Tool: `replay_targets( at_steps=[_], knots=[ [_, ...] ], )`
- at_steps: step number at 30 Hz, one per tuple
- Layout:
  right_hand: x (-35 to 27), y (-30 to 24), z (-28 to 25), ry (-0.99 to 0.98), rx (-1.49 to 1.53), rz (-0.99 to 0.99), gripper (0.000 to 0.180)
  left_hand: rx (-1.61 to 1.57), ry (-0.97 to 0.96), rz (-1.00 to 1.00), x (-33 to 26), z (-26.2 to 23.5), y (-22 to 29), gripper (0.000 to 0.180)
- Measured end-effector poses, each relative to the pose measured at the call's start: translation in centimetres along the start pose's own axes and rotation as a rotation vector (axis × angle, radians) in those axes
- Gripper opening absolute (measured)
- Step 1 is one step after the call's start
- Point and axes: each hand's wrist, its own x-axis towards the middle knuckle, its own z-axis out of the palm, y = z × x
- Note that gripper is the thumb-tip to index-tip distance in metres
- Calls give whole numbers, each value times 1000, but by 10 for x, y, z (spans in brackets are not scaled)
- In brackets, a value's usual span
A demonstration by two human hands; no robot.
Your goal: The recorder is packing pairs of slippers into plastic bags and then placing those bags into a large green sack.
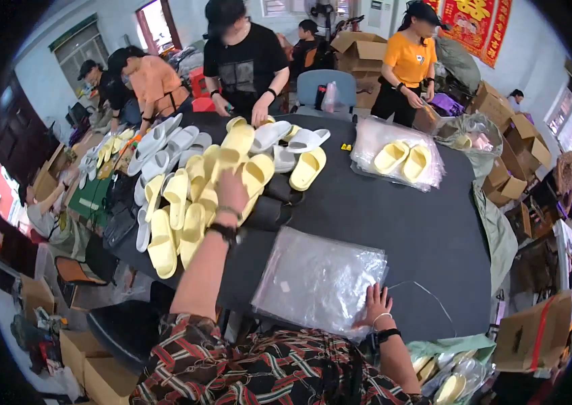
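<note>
My left hand [232,192] reaches into a heap of pale yellow slide slippers [177,199] on the dark table. Its fingers blur against the slippers, so whether it grips one cannot be made out. One yellow slipper [256,177] lies just to its right. Fingers spread, my right hand [376,309] rests flat on the lower right corner of a stack of clear plastic bags [320,273] in front of me. White slippers [154,145] lie among the yellow ones at the heap's far and left sides.
A yellow pair [402,159] sits on another stack of clear bags [434,172] at the table's far right. Across stands a person in black [245,61]; one in orange [411,61] is farther right. Below my right arm, a green sack [485,345] holds bagged slippers.
</note>
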Motion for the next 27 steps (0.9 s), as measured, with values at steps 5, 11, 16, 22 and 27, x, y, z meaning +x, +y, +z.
replay_targets(
  at_steps=[5, 11, 16, 22, 27],
  knots=[
    [-10, 0, -8, 44, 68, -20, 144, -143, -450, 458, -155, 52, 75, 85],
    [-7, 9, -20, 54, 97, -65, 142, -77, -890, 603, -256, 58, 106, 112],
    [-4, 4, -22, 44, 61, -53, 138, -137, -867, 591, -275, 74, 91, 111],
    [-32, -12, -29, 243, 115, -121, 129, -84, -945, 525, -265, 73, 105, 114],
    [-37, -8, 21, 136, 208, -168, 126, -35, -919, 563, -265, 72, 111, 115]
  ],
)
